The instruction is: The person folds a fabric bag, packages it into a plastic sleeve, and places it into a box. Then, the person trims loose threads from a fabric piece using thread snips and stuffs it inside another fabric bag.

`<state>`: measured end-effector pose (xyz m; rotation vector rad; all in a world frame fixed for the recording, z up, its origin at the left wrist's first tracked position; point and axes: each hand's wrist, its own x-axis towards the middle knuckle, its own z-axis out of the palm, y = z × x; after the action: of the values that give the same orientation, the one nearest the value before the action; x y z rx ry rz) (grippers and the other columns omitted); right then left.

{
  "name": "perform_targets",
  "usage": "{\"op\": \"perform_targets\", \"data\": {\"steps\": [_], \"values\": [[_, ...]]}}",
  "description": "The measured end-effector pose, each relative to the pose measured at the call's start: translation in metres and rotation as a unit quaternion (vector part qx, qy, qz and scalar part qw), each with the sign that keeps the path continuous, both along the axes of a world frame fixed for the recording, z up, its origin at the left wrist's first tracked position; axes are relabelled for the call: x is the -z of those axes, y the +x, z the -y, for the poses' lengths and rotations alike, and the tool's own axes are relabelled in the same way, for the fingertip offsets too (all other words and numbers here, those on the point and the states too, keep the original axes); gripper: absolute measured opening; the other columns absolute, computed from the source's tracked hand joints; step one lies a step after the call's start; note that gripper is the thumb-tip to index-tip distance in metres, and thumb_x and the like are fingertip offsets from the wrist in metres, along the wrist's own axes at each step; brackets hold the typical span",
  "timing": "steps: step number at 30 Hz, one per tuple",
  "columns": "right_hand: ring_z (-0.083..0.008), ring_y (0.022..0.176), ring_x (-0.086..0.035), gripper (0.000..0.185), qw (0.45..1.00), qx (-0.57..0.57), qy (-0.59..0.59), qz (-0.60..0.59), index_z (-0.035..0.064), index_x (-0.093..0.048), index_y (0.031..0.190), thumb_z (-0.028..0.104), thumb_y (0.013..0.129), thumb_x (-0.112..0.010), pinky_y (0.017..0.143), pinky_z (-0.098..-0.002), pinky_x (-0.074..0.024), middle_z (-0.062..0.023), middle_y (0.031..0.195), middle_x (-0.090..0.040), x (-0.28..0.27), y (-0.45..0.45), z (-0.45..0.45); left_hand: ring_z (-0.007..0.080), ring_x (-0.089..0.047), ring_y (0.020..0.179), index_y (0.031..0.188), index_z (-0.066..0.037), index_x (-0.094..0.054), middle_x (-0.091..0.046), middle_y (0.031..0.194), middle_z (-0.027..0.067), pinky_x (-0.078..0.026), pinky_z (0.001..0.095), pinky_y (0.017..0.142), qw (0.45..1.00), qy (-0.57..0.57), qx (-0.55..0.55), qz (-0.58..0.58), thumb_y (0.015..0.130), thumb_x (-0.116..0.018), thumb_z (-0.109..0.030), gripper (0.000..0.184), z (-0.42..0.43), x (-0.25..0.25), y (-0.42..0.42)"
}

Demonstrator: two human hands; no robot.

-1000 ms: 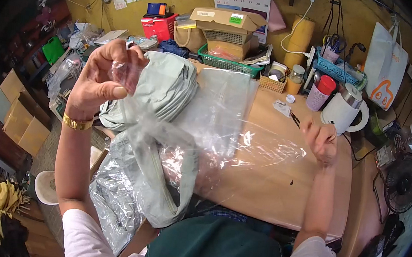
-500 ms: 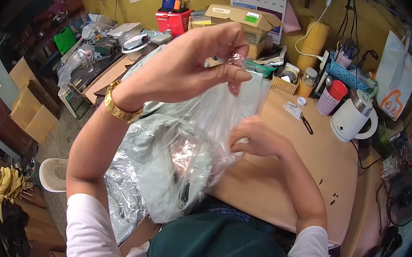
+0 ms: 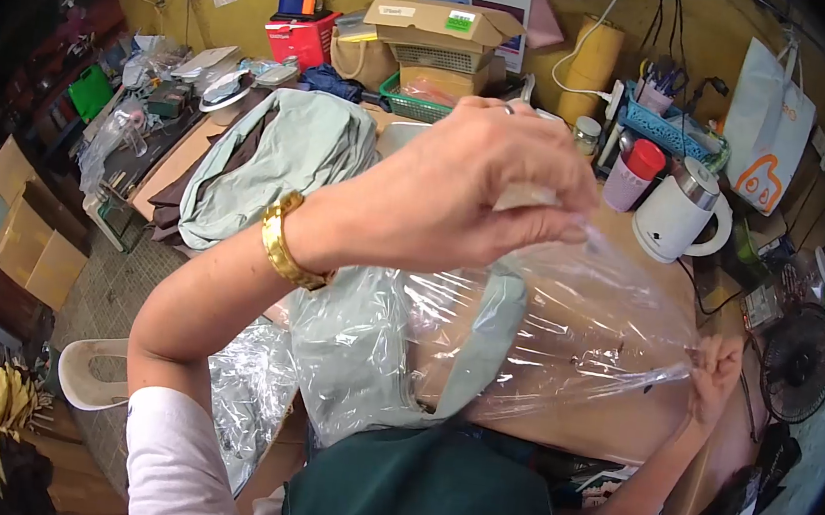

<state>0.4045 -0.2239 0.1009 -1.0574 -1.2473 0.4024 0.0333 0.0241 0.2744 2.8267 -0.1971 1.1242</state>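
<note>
My left hand (image 3: 500, 191), with a gold band (image 3: 285, 244) on its wrist, is raised over the table and closed in a pinch on the upper edge of a clear plastic bag (image 3: 589, 351). Off to the right, my right hand (image 3: 715, 375) pinches the bag's far end, and the film is stretched taut between both hands. Pale grey-green fabric (image 3: 347, 351) lies inside or beneath the film, close against my dark green apron (image 3: 427, 500). One strap-like strip (image 3: 493, 336) of it curves up under the film.
More grey-green cloth (image 3: 294, 145) lies on the table at back left. A white kettle (image 3: 675, 220) and a pink cup with red lid (image 3: 635, 175) stand at back right. A fan (image 3: 801, 361) is at far right, a white stool (image 3: 91, 372) at left.
My right hand has moved far right, drawing the bag's end out and spreading the film. The left hand has shifted right and lower. The view has turned somewhat.
</note>
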Motion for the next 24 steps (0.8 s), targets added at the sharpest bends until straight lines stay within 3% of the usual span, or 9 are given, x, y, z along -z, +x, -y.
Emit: {"op": "perform_targets", "data": {"steps": [3,5,7,8,10,14,17,19,24], "values": [[-0.0101,0.078,-0.047,0.029,0.999,0.009,0.014,-0.044,0.0021,-0.052,0.091,0.008,0.071,-0.072,0.072,-0.024,-0.0414,-0.001,0.082,-0.045,-0.013,-0.028,0.014,0.0124,-0.061,0.084,0.101,0.003,-0.057,-0.063,0.105,0.008,-0.05,0.0257,0.076,0.896,-0.389,0.207,-0.052,0.095,-0.06,-0.013,0.017,0.003,-0.008,0.013],[-0.0102,0.076,-0.048,0.024,0.999,0.02,0.002,-0.035,0.0006,-0.056,0.09,0.007,0.072,-0.071,0.071,-0.0245,-0.0427,-0.0021,0.082,-0.05,-0.015,-0.024,0.013,0.0126,-0.061,0.084,0.103,0.003,-0.056,-0.063,0.102,0.0076,-0.05,0.0257,0.076,0.881,-0.408,0.234,-0.054,0.095,-0.06,-0.012,0.017,-0.001,-0.016,0.014],[-0.0125,0.075,-0.055,0.021,0.951,-0.248,-0.113,0.144,-0.0026,-0.064,0.088,0.009,0.073,-0.074,0.068,-0.0268,-0.0449,-0.0072,0.082,-0.061,-0.019,-0.007,0.0,0.0112,-0.06,0.082,0.105,0.002,-0.057,-0.059,0.092,0.0041,-0.05,0.026,0.076,0.862,-0.45,0.223,-0.067,0.092,-0.064,-0.014,0.022,0.001,-0.027,0.006],[-0.0125,0.075,-0.055,0.021,0.952,-0.246,-0.114,0.143,-0.0026,-0.064,0.088,0.009,0.073,-0.074,0.068,-0.0268,-0.0449,-0.0072,0.082,-0.061,-0.026,-0.016,-0.006,0.0112,-0.06,0.082,0.105,0.002,-0.057,-0.059,0.092,0.0041,-0.05,0.026,0.076,0.861,-0.45,0.225,-0.068,0.092,-0.064,-0.014,0.022,0.004,-0.029,0.002],[-0.0152,0.073,-0.061,0.019,0.905,-0.244,-0.342,0.064,-0.0023,-0.07,0.085,0.012,0.073,-0.075,0.063,-0.028,-0.045,-0.0103,0.079,-0.067,-0.041,-0.044,-0.022,0.0089,-0.054,0.073,0.101,-0.001,-0.062,-0.057,0.083,0.0018,-0.046,0.0255,0.073,0.943,-0.301,0.064,-0.123,0.087,-0.071,-0.017,0.023,0.008,-0.033,-0.009],[-0.0164,0.075,-0.063,0.023,0.791,-0.465,-0.257,0.304,0.0017,-0.072,0.086,0.016,0.07,-0.078,0.065,-0.0289,-0.0466,-0.0082,0.077,-0.065,-0.03,-0.04,-0.062,0.01,-0.043,0.06,0.086,-0.005,-0.064,-0.051,0.066,-0.0018,-0.041,0.0289,0.077,0.991,-0.028,-0.106,-0.08,0.083,-0.076,-0.027,0.025,0.0,-0.033,-0.03],[-0.0165,0.079,-0.061,0.018,0.824,-0.26,-0.413,0.288,0.0057,-0.072,0.081,0.015,0.068,-0.078,0.07,-0.0342,-0.0466,-0.0073,0.082,-0.066,-0.028,-0.058,-0.063,0.0124,-0.043,0.061,0.079,-0.006,-0.058,-0.049,0.067,-0.0018,-0.038,0.0322,0.089,0.979,-0.126,-0.154,-0.053,0.086,-0.071,-0.032,0.031,-0.002,-0.032,-0.049],[-0.0195,0.082,-0.058,0.012,0.866,-0.013,-0.237,0.439,0.0075,-0.069,0.07,0.014,0.065,-0.077,0.075,-0.0384,-0.0439,-0.0065,0.083,-0.066,-0.036,-0.058,-0.068,0.013,-0.044,0.063,0.077,-0.006,-0.055,-0.049,0.067,-0.0016,-0.037,0.0333,0.092,0.981,-0.111,-0.149,-0.057,0.087,-0.069,-0.035,0.033,-0.008,-0.026,-0.056],[-0.0201,0.082,-0.051,0.026,0.975,-0.112,-0.048,0.184,0.0091,-0.063,0.062,0.022,0.053,-0.084,0.074,-0.0332,-0.036,-0.0039,0.088,-0.066,-0.053,-0.019,-0.073,0.0146,-0.054,0.075,0.072,-0.009,-0.058,-0.056,0.073,-0.0013,-0.028,0.0443,0.108,0.955,-0.005,-0.238,-0.175,0.076,-0.074,-0.041,0.037,-0.023,-0.036,-0.078]]}}
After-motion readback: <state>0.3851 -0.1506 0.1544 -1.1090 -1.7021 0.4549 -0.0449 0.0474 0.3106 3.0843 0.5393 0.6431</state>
